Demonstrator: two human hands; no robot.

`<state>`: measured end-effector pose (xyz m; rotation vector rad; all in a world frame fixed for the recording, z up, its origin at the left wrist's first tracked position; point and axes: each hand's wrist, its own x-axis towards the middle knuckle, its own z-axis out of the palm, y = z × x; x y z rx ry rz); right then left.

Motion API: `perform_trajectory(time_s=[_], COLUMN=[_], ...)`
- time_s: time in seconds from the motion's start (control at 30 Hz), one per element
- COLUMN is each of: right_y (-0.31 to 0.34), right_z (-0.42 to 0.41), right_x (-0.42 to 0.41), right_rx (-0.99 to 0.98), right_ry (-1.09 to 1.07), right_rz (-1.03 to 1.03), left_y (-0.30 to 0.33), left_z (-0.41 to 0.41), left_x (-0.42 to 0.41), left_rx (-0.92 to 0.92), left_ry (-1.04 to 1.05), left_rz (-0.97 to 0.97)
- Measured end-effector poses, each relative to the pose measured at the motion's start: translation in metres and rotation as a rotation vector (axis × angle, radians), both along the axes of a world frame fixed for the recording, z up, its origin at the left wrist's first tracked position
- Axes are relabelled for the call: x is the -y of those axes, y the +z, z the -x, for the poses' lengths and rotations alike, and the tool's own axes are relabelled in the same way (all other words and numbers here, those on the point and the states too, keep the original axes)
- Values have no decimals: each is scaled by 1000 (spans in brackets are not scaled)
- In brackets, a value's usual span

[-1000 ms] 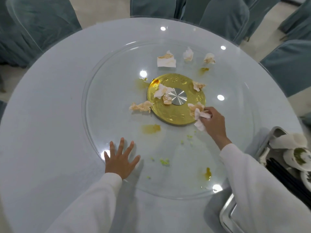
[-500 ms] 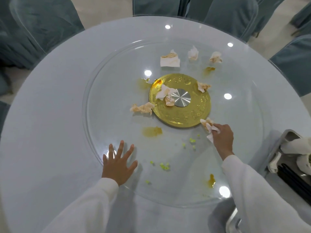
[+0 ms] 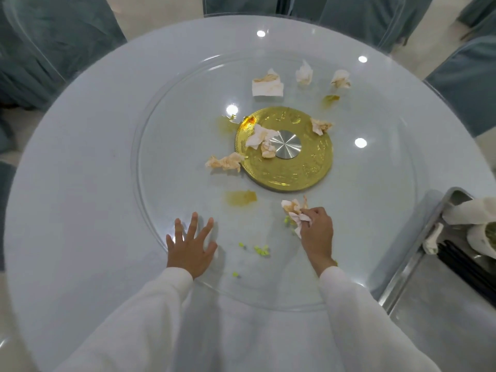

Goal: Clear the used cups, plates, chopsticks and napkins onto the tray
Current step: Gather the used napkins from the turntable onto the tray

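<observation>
While our right hand (image 3: 316, 232) grips a stained napkin (image 3: 294, 210) just on our side of the gold hub disc (image 3: 284, 150), our left hand (image 3: 192, 247) presses flat, fingers spread, on the glass turntable (image 3: 171, 130). We judge the job well along: cups and chopsticks lie on the steel tray (image 3: 418, 285), six crumpled napkins remain around the disc. Most of the tray is cut off.
</observation>
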<state>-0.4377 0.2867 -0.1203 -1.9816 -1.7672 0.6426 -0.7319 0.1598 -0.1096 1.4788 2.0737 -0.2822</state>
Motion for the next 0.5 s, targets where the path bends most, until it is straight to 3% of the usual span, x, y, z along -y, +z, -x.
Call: perform_trajectory(time_s=[0.5], right_y=[4], right_z=[69], right_x=[99], right_rx=[-51], right_ry=[118], right_rz=[40], left_y=[9], left_z=[-3], left_x=[0], left_rx=[28], left_ry=[5], left_rz=[31])
